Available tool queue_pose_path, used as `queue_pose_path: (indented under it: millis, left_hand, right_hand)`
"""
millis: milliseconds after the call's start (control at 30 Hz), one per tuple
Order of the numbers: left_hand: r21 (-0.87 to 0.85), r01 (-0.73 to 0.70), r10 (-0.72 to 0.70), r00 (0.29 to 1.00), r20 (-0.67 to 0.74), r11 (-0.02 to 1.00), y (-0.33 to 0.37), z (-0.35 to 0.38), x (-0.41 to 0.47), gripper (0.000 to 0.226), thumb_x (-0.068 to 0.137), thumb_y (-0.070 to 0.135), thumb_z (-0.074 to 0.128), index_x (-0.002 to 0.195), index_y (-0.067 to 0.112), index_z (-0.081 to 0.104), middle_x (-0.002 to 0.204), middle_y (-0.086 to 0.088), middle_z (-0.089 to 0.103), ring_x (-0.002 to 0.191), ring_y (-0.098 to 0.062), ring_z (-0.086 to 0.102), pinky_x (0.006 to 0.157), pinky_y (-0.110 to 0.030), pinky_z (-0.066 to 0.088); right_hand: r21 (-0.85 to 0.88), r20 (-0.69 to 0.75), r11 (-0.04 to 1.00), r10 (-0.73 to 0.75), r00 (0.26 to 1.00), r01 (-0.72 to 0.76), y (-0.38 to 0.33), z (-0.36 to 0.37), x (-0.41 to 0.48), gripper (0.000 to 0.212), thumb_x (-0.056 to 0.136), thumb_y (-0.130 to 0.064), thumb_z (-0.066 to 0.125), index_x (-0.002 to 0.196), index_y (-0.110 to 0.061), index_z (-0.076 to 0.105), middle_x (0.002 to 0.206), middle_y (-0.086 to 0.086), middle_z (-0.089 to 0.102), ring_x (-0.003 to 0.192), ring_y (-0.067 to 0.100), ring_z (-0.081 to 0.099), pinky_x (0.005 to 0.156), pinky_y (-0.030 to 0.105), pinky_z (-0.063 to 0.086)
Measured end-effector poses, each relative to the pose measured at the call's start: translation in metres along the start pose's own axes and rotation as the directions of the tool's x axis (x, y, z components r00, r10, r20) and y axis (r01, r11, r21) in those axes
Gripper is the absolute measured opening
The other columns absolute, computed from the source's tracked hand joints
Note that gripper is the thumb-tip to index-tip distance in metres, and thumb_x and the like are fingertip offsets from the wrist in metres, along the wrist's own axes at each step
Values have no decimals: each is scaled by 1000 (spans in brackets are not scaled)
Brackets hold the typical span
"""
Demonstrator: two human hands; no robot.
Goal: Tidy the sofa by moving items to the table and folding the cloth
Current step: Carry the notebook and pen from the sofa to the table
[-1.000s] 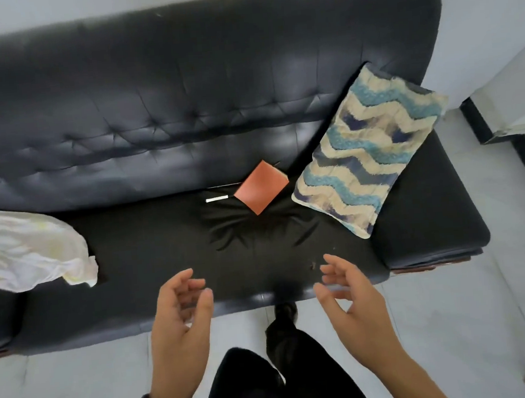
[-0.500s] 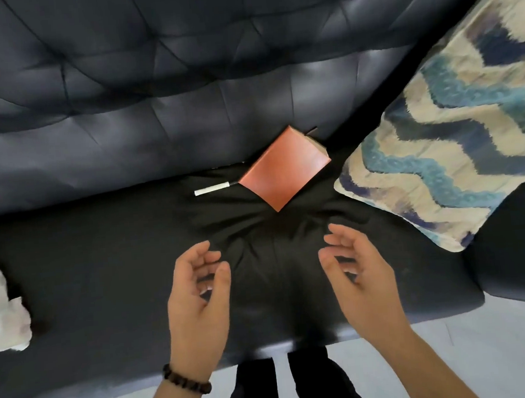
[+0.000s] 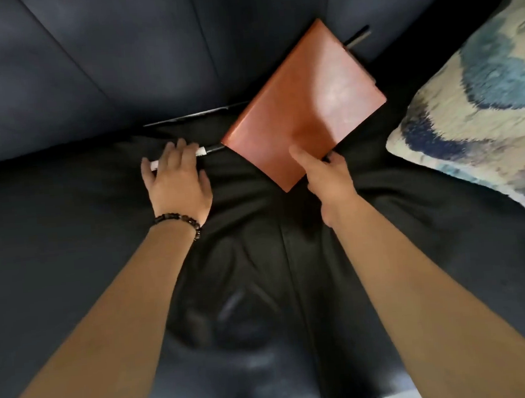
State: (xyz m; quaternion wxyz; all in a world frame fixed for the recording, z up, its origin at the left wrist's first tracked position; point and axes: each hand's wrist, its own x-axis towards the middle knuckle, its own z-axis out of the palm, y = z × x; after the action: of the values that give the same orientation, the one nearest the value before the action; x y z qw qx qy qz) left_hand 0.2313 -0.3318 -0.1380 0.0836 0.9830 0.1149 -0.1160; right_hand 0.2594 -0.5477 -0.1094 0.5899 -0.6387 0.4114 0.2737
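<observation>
An orange-brown notebook point(image 3: 304, 107) lies on the black sofa seat point(image 3: 69, 233), tilted against the backrest. My right hand point(image 3: 325, 178) grips its lower right edge, thumb on the cover and fingers under the edge. A white pen point(image 3: 201, 151) with a dark tip lies just left of the notebook. My left hand point(image 3: 176, 180) is laid palm down over the pen with its fingers curled onto it, so only the two ends show. The cloth is out of view.
A blue-and-cream patterned pillow point(image 3: 483, 103) leans at the right end of the sofa. A dark pen-like rod point(image 3: 358, 39) pokes out behind the notebook's top corner. A thin dark strip point(image 3: 191, 115) lies in the seam under the backrest point(image 3: 119, 68).
I have leaned in much closer to the sofa. Both hands reached forward from above the seat's front: the left one onto the pen, the right one onto the notebook. The cloth left the view.
</observation>
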Motion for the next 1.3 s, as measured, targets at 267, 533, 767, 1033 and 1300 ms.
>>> queue_pose_path:
  millis: [267, 533, 767, 1033, 1300]
  left_hand:
    - [-369, 142, -195, 975, -110, 918, 0, -11, -7, 27, 91, 14, 56, 117, 17, 61, 105, -5, 68, 97, -29, 61, 82, -42, 50]
    - [-780, 307, -331, 934, 136, 545, 25, -49, -152, 27, 99, 23, 50, 125, 21, 55, 95, 2, 65, 72, -2, 59, 78, -24, 49]
    - [-790, 324, -290, 937, 193, 521, 80, -212, -259, 28, 99, 28, 45, 123, 28, 58, 86, 25, 64, 82, 11, 57, 71, -3, 42]
    - [-917, 50, -122, 993, 1, 396, 122, -456, -322, 14, 98, 21, 51, 112, 21, 52, 75, -6, 58, 59, -1, 50, 57, -14, 43]
    - [-938, -255, 203, 957, -209, 234, 110, -589, -397, 9, 90, 28, 53, 97, 29, 49, 84, -8, 66, 57, -18, 47, 54, -33, 38]
  right_hand:
    - [-64, 102, 995, -70, 992, 77, 2, 2, -16, 57, 88, -52, 65, 134, -22, 48, 125, -12, 56, 122, 10, 49, 96, 23, 34]
    - [-72, -109, 925, -380, 919, 374, 58, -59, -132, 16, 94, -31, 63, 104, -28, 51, 101, -16, 66, 91, -7, 63, 76, 12, 47]
    - [-123, -148, 910, -412, 899, 396, 9, -113, -299, 15, 91, -44, 56, 100, -33, 54, 95, -27, 65, 89, 0, 64, 78, 29, 52]
    - [-86, -246, 832, -551, 798, 548, -100, -184, -520, 13, 90, -42, 63, 96, -32, 57, 90, -18, 66, 79, -9, 63, 67, 12, 49]
    - [-14, -531, 766, -551, 644, 643, -71, -240, -694, 30, 90, -39, 66, 116, -27, 55, 101, -19, 67, 84, -6, 66, 64, 13, 54]
